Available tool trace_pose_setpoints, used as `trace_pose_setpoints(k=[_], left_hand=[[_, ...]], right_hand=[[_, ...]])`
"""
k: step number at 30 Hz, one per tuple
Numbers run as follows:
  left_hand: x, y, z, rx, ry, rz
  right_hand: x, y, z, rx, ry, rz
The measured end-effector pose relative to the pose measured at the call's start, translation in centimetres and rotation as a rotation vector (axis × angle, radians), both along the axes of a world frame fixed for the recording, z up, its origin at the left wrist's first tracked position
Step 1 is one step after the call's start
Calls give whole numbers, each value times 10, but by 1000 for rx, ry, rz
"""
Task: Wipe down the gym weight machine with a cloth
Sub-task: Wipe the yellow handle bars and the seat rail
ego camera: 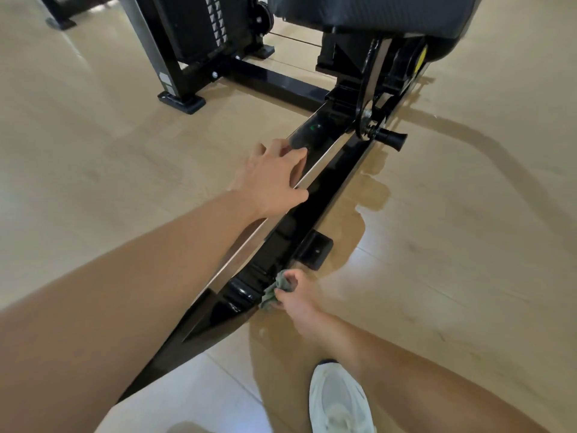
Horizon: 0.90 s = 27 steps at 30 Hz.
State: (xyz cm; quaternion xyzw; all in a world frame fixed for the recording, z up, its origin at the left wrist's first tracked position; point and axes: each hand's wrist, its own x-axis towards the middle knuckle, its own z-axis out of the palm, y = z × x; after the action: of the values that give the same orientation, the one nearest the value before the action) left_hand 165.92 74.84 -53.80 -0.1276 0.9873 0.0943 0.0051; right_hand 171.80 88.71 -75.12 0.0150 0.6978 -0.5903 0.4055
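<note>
1. Down at floor level, the weight machine [199, 32] stretches its black base rail [312, 210] straight away from the person, from beside their white shoe [340, 401] toward the seat [374, 10].
2. The right hand [295, 296] is nearer and lower. It clutches a bunched green cloth [274, 292] against the rail's right face, just short of the foot plate [315, 250].
3. The left hand [274, 179] lies farther up, arm stretched out, fingers loosely spread on the rail's top edge, holding nothing, seemingly as a brace.
4. I'd judge the wipe should follow the rail's length, away from the body.
</note>
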Motion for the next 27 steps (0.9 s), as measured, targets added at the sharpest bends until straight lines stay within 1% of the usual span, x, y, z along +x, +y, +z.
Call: trace_pose_setpoints(k=[2, 4, 5, 8, 11, 13, 15, 17, 18, 20, 22, 24, 27], left_hand=[[14, -1, 5, 56, -4, -21], [37, -3, 12, 111, 19, -34], [50, -4, 17, 135, 14, -47], [95, -12, 34, 214, -8, -88], [144, -19, 45, 283, 48, -29], [179, -20, 48, 279, 66, 52], [209, -18, 46, 204, 26, 141], [231, -12, 42, 130, 6, 227], [238, -9, 40, 120, 17, 264], [242, -4, 38, 140, 64, 322], [239, -2, 40, 176, 100, 370], [238, -1, 42, 186, 116, 390], [241, 2, 42, 211, 153, 455]], right_hand=[[16, 12, 17, -109, -112, 116], [20, 28, 35, -203, -158, 171], [18, 35, 45, -208, -125, 174], [6, 55, 85, -142, 111, 161], [-22, 64, 142, -230, 276, 4], [-53, 59, 176, -155, 540, -56], [-91, 44, 201, -55, 812, -30], [-130, 22, 217, 80, 1004, 94], [-145, 9, 221, 173, 1065, 188], [-164, -9, 226, 338, 1109, 364], [-168, -18, 226, 440, 1129, 453], [-158, -21, 229, 455, 1175, 532], [-129, -22, 232, 413, 1217, 698]])
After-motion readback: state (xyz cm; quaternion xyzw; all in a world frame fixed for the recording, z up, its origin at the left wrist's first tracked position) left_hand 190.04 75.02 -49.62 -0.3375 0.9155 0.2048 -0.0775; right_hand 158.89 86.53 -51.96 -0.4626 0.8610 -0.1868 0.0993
